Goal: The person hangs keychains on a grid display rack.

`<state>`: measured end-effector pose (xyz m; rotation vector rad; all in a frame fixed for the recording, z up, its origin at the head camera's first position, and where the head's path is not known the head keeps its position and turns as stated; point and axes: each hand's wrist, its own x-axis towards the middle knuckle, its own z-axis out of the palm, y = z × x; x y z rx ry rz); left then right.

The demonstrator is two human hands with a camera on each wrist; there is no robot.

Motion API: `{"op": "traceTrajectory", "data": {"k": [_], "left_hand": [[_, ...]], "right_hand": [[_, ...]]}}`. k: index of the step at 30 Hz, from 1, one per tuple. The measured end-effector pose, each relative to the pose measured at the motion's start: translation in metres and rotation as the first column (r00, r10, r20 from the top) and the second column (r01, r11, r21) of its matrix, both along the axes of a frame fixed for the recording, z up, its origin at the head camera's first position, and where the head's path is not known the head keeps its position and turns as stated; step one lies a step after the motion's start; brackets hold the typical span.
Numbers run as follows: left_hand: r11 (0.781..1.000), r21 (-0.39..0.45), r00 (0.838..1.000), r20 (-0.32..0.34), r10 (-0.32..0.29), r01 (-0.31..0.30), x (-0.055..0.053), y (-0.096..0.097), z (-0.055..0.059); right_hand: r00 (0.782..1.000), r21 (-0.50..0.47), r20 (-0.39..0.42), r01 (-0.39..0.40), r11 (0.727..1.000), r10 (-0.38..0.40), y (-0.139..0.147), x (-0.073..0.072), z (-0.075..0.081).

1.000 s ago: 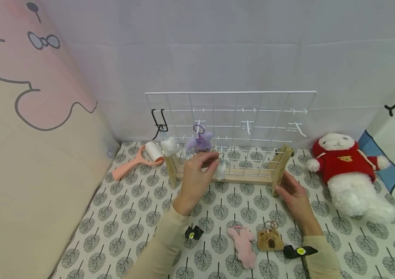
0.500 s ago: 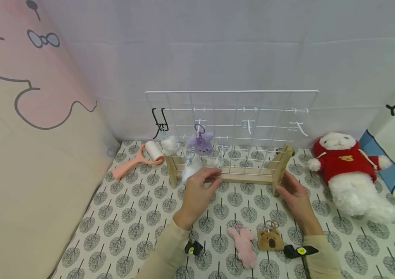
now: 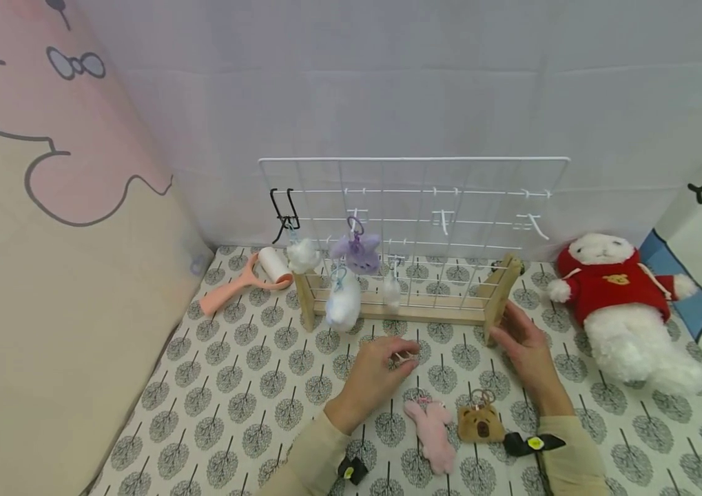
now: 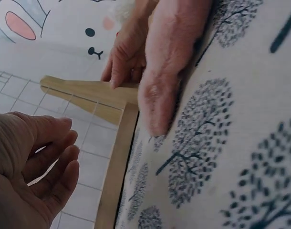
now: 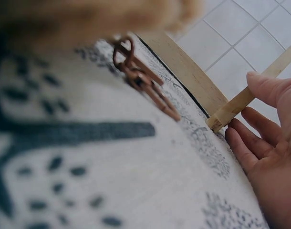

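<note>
My left hand hovers over the cloth in front of the rack, its fingers loosely bent and holding nothing. Just to its right lies a pink plush keychain, also large in the left wrist view. My right hand grips the wooden end post of the white wire grid rack, thumb on one side and fingers on the other. A brown bear keychain lies by my right forearm. From hooks hang a white fluffy keychain, a purple plush, a longer white plush and a small white one.
Two white hooks on the grid's right half bear nothing. A pink-handled lint roller lies left of the rack. At the right sits a white plush toy in a red hoodie. Tree-patterned cloth covers the table.
My left hand has come down from the hanging keychains towards the pink plush, uncovering the longer white plush and the small white one. My right hand stays on the post.
</note>
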<state>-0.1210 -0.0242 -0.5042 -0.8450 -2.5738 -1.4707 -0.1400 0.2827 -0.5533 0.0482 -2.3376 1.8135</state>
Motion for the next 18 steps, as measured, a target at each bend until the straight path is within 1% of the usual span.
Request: {"op": "traceTrajectory", "data": {"k": [2,4,6,9,11,15,18], "left_hand": [[0.999,-0.037,0.999,0.032,-0.016,0.017,0.004,-0.001,-0.005],[0.996,-0.084,0.999,0.045,-0.024,0.028,0.007,-0.001,-0.01],[0.993,-0.109,0.997,0.073,-0.036,0.044,0.01,-0.003,-0.015],[0.99,-0.129,0.993,0.109,-0.047,0.061,0.012,-0.004,-0.022],[0.989,-0.126,0.989,0.141,-0.053,0.071,0.013,-0.004,-0.025],[0.986,-0.14,0.983,0.174,-0.061,0.086,0.016,-0.005,-0.03],[0.984,-0.155,0.979,0.198,-0.053,0.085,0.018,-0.004,-0.035]], "right_hand": [[1.0,0.007,-0.001,-0.003,1.0,0.003,0.0,0.0,0.0],[1.0,0.011,0.0,-0.004,1.0,0.004,0.0,0.0,0.0],[1.0,0.011,0.002,-0.006,1.0,0.006,0.0,-0.001,0.0],[1.0,0.011,0.006,-0.006,1.0,0.006,0.0,-0.001,0.0],[1.0,0.007,0.01,-0.008,1.0,0.008,0.0,-0.001,0.0],[1.0,0.004,0.011,-0.01,1.0,0.01,0.001,-0.001,0.0],[1.0,0.005,0.007,-0.013,1.0,0.013,0.0,0.0,0.0]]}}
